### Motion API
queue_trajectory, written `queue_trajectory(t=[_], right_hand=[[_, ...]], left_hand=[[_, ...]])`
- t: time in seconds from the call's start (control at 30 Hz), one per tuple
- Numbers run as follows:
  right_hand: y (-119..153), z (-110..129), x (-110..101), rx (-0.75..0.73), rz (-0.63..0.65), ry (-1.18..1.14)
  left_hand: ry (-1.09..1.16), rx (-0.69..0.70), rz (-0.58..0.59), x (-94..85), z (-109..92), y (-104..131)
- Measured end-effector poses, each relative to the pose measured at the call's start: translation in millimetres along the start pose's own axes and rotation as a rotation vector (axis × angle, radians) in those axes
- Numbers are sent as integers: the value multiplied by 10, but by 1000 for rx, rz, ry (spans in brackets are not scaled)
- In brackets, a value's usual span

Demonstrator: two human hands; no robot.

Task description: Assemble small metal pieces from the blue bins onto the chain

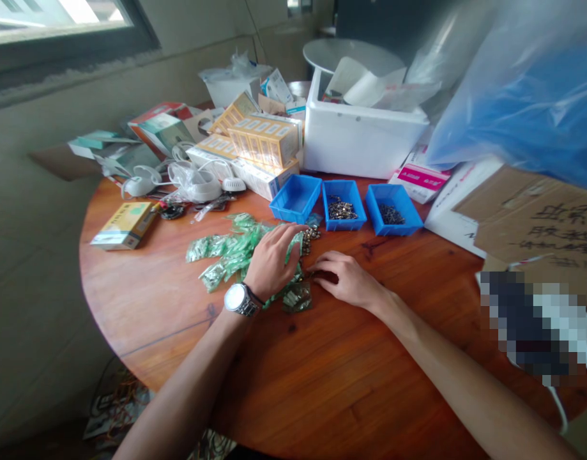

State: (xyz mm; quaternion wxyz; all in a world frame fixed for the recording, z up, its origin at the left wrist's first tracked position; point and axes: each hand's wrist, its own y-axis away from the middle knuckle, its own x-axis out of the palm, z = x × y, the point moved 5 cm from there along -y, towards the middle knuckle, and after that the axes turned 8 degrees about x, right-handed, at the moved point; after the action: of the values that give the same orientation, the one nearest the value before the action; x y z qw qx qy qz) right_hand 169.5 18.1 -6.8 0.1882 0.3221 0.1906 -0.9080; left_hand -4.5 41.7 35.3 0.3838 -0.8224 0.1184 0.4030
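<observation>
- Left hand: back turned up, fingers stretched forward over the green packets and curving at the tips; the thumb is only partly visible, and whether the fingers pinch anything cannot be told.
- Right hand: fingers bent, thumb and forefinger curved toward each other just right of the left hand; their tips lie close together, but whether a part is held there cannot be told.
- Green packets: heaped on the wooden table, left of and partly beneath the left hand, which hides the heap's right side; their contents are too small to identify.
- Clear packet: flat on the table, near both hands, its upper edge obscured.
- Metal parts: a small cluster beyond the fingertips, partly covered by the left hand; individual shapes are indistinct.
- Blue bins: left, middle and right, in a row behind the cluster; the middle one holds shiny pieces, the right one darker pieces, neither resolvable singly.
- Wristwatch: on the left wrist, its dial washed out by glare.
- Right margin: a blue plastic bag and a handwritten carton, both cut off by the frame; pixelation masks an object below.
</observation>
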Motion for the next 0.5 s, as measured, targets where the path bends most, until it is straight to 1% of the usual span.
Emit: queue_trajectory(t=[0.13, 0.23, 0.3, 0.37, 0.5], right_hand=[[-1, -51, 22, 49, -46, -26], [8, -77, 2, 107, -95, -109], [25, -115, -27, 176, -134, -186], [44, -178, -53, 261, -165, -305], [60, -325, -69, 406, -174, -698]], left_hand=[[11, 1, 8, -2, -9, -4], [11, 2, 10, -1, -13, -6], [8, 3, 10, 2, -12, -7], [3, 2, 12, 6, -7, -6], [-3, 2, 15, 10, 3, -2]])
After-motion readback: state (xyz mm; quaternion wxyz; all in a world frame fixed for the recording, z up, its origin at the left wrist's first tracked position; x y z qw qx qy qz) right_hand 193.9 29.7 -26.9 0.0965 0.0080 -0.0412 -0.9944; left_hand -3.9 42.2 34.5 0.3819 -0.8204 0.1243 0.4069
